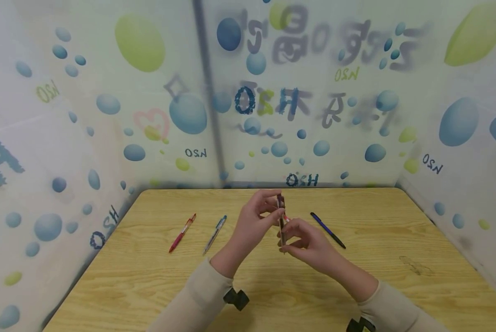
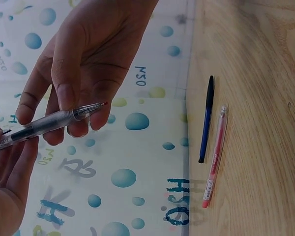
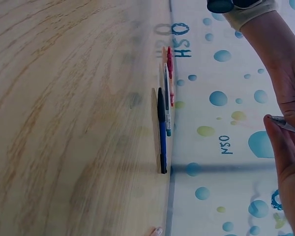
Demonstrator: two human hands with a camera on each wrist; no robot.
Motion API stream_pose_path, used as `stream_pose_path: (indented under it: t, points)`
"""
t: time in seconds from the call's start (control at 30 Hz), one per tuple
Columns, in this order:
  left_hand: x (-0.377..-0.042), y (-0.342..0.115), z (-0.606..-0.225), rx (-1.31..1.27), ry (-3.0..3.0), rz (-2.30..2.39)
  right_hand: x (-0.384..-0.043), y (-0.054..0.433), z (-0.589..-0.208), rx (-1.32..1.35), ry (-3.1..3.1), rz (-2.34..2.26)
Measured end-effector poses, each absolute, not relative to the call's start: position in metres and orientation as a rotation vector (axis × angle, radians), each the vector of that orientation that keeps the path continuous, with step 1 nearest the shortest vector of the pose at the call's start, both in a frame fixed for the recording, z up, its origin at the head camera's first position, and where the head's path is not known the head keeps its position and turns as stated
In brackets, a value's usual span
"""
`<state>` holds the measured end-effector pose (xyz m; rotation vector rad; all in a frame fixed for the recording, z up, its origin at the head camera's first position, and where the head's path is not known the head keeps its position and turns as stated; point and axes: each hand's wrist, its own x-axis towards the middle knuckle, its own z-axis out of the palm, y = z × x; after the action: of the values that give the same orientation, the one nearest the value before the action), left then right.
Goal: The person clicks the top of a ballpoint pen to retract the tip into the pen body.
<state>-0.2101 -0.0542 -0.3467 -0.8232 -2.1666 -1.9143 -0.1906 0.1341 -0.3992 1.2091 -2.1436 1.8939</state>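
Note:
Both hands hold one clear-barrelled pen (image 1: 282, 226) with a dark section inside, nearly upright above the table in the head view. My left hand (image 1: 254, 216) pinches its upper end with thumb and fingers. Lower down, my right hand (image 1: 310, 242) grips the barrel near the writing tip. From the left wrist, the pen (image 2: 51, 123) lies across between the left hand (image 2: 14, 179) and the right hand (image 2: 91, 61), whose thumb presses on the grip; a reddish tip is exposed. In the right wrist view only the pen's tip end (image 3: 286, 125) shows, the rest cut off.
On the wooden table (image 1: 140, 286) lie a red pen (image 1: 182, 233), a clear pen with teal ends (image 1: 215, 235) and a blue pen (image 1: 328, 230). A pink pen (image 2: 215, 157) is partly hidden behind the hands in the head view. Patterned curtains (image 1: 148, 92) surround the table.

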Motion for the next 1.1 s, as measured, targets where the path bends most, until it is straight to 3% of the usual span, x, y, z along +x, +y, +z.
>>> stream_pose_path:
  t: [0.5,1.1]
  points:
    - [-0.21,-0.0558,-0.3495,-0.802,-2.156,-1.952,-0.192,0.134,-0.402,1.146,-2.167,1.877]
    - [-0.2094,-0.057,-0.3434,-0.783,-2.162,-2.102,-0.1902,0.1391,-0.3991,1.265,-2.105,1.867]
